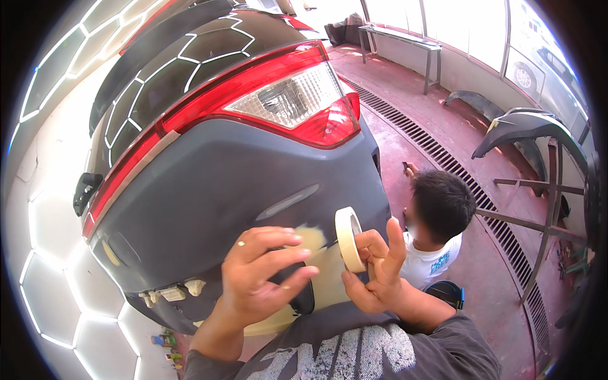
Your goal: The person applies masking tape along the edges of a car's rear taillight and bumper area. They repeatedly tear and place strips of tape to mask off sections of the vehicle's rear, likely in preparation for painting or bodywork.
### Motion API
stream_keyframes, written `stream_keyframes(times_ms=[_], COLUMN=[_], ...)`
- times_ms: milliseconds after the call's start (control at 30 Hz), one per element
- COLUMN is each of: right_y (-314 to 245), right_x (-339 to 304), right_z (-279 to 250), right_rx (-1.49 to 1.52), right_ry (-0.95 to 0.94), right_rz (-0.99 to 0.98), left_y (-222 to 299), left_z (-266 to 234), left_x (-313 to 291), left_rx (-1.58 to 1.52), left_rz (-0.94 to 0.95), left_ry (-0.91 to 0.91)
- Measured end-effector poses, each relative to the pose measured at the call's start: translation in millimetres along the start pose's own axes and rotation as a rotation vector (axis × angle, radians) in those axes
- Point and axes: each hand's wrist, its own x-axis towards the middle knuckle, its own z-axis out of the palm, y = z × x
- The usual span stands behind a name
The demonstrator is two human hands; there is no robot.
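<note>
A roll of pale yellow masking tape [345,239] hangs on the fingers of my right hand [379,273], which reach into its core; the index finger points up. To its left, my left hand [261,269] is raised with its fingers spread and curved, and nothing shows in its grasp. Both hands are in front of the rear of a car with a matte grey body panel [209,171]. A pale filler patch [310,239] on the panel shows just behind my left fingertips. A dark rounded shape [304,292] is partly hidden behind my left hand.
A red and clear tail light [288,98] tops the panel. At my right, close to the car, a person [440,209] in a white shirt is low down. Beyond are a floor drain grate [437,139], a metal rack [551,215] with a dark bumper [538,126], and a bench [402,39].
</note>
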Motion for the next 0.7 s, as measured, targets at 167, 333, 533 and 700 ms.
stream_keyframes(times_ms=[167, 333, 533, 700], right_y=[-2.8, -9.3, -8.0, -5.6], right_x=[4.6, -3.8, 6.0, 5.9], right_z=[6.7, 3.8, 35.8, 47.1], right_rx=[-0.238, -0.428, -0.427, -0.377], right_ry=[0.087, 0.065, 0.132, 0.130], right_rz=[-0.129, -0.132, -0.284, -0.329], left_y=[21.7, 19.3, 8.7, -3.3], left_z=[20.1, 27.5, 17.6, 12.1], left_x=[13.0, 6.8, -35.4, -60.1], left_rx=[0.059, 0.058, 0.009, -0.101], left_rz=[0.030, -0.010, -0.166, -0.203], left_ry=[-0.051, -0.116, -0.026, 0.082])
